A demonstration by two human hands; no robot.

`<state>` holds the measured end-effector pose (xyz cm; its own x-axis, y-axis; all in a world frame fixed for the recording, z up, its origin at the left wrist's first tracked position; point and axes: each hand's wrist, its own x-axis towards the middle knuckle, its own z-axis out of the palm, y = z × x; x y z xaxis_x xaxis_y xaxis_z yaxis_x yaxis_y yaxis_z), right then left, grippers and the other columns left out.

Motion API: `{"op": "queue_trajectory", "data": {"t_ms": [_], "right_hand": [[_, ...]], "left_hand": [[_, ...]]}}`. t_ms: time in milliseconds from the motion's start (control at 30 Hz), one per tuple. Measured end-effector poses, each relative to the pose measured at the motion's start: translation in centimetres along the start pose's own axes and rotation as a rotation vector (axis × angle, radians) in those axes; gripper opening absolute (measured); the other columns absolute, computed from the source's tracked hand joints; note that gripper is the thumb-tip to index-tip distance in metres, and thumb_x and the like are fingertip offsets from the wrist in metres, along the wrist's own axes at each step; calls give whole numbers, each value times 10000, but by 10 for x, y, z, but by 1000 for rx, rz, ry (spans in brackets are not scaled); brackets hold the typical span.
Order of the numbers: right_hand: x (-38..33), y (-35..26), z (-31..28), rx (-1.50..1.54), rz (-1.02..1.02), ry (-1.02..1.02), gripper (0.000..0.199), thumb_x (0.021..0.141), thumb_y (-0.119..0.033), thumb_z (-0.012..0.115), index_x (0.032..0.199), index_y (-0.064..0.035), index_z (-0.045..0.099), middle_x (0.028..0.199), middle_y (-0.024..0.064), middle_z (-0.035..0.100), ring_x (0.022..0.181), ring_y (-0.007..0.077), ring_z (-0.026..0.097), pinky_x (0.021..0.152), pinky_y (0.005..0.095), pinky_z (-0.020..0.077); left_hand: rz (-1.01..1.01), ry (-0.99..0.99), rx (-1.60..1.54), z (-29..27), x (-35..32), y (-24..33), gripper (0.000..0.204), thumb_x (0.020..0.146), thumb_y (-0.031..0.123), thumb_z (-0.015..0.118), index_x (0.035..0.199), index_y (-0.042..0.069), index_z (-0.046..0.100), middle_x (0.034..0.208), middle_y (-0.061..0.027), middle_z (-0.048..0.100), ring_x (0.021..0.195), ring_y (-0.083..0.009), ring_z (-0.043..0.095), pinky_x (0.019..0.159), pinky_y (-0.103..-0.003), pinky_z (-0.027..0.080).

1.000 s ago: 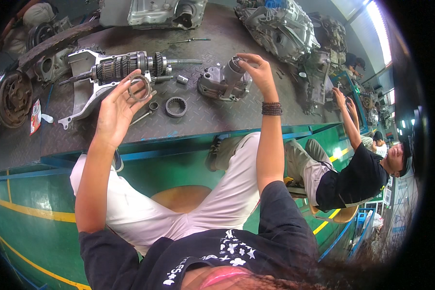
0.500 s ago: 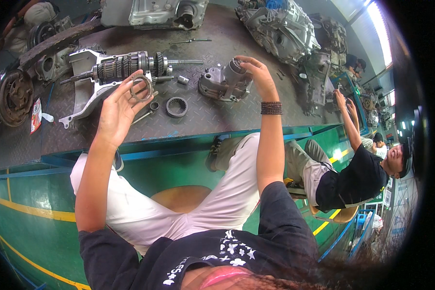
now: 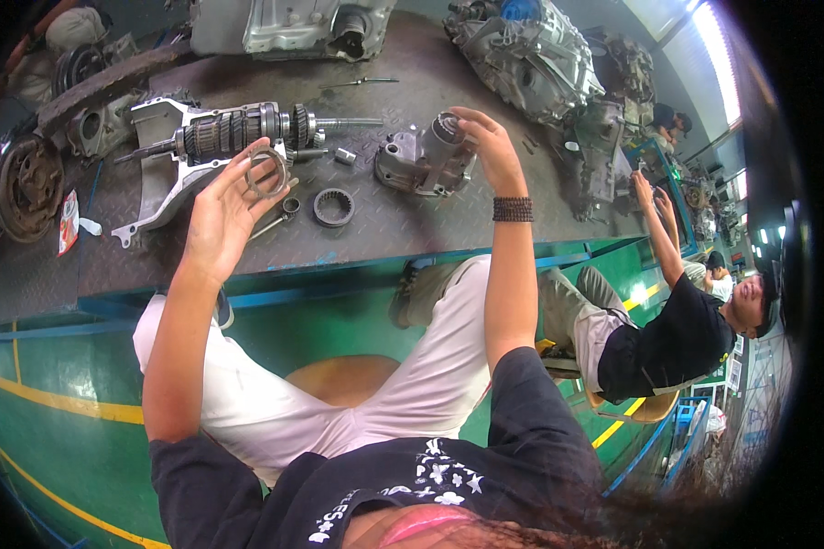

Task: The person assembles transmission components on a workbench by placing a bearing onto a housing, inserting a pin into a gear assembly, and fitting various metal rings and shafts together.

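Observation:
My left hand (image 3: 222,218) is raised over the bench's near part, thumb and fingers around a thin metal ring (image 3: 285,170). Behind the ring, a gear shaft assembly (image 3: 224,133) lies in an open silver half-casing (image 3: 160,206). My right hand (image 3: 496,151) has its curled fingers on the round upper end of a small grey metal housing (image 3: 412,160), which stands on the bench. Between the hands sit a toothed collar (image 3: 334,208) and a small metal cylinder (image 3: 344,156). A rod-like tool with a round end (image 3: 289,204) lies beside my left hand.
A large gearbox casing (image 3: 531,69) stands at the far right of the metal bench (image 3: 375,240), and a silver pan-like casing (image 3: 293,32) at the back. A rusty drum (image 3: 29,188) is at the left. A co-worker (image 3: 668,334) sits to the right, hands over the bench.
The ring in my left hand has dipped and turned very slightly. My right hand stays on the housing, almost unmoved.

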<state>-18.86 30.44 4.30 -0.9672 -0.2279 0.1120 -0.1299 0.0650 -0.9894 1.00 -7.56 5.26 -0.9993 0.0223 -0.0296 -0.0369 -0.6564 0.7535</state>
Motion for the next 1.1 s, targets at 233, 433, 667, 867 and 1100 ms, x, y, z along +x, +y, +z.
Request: {"op": "queue_trajectory", "data": {"t_ms": [233, 433, 667, 867, 1100], "right_hand": [[9, 3, -8, -212, -380, 103, 255, 979, -118, 679, 1210, -22, 725, 1147, 23, 750, 1003, 134, 680, 903, 312, 529], [2, -10, 31, -508, -546, 132, 215, 913, -91, 731, 1108, 1, 740, 1023, 81, 767, 965, 158, 701, 904, 310, 536], [-11, -9, 10, -688, -587, 213, 167, 895, -69, 742, 1058, -33, 750, 988, 106, 767, 931, 242, 676, 896, 364, 503], [-10, -21, 20, -681, -589, 229, 193, 824, -22, 746, 1016, -38, 744, 954, 89, 760, 925, 271, 635, 863, 380, 502], [-9, -19, 14, -731, -535, 283, 177, 813, -34, 763, 987, -40, 733, 936, 93, 773, 893, 276, 622, 836, 385, 499]], "left_hand": [[-1, -22, 12, 1, 6, -3, 456, 1069, 228, 465, 1471, 17, 512, 1336, -161, 623, 1263, -272, 595, 1133, -426, 468], [8, 19, -58, -15, -2, 2, 418, 1030, 204, 547, 1414, 37, 562, 1262, -154, 683, 1201, -276, 634, 1121, -480, 472], [18, -72, -83, -14, 10, -12, 397, 1056, 204, 535, 1424, 56, 548, 1211, -123, 678, 1181, -256, 650, 1114, -473, 503], [223, 74, -56, -33, 6, 25, 431, 1047, 219, 545, 1443, 50, 527, 1261, -131, 661, 1182, -275, 646, 1108, -458, 497], [434, 272, -78, -64, 7, 55, 362, 1044, 220, 539, 1375, 79, 578, 1201, -133, 638, 1166, -279, 626, 1092, -458, 511]]}}
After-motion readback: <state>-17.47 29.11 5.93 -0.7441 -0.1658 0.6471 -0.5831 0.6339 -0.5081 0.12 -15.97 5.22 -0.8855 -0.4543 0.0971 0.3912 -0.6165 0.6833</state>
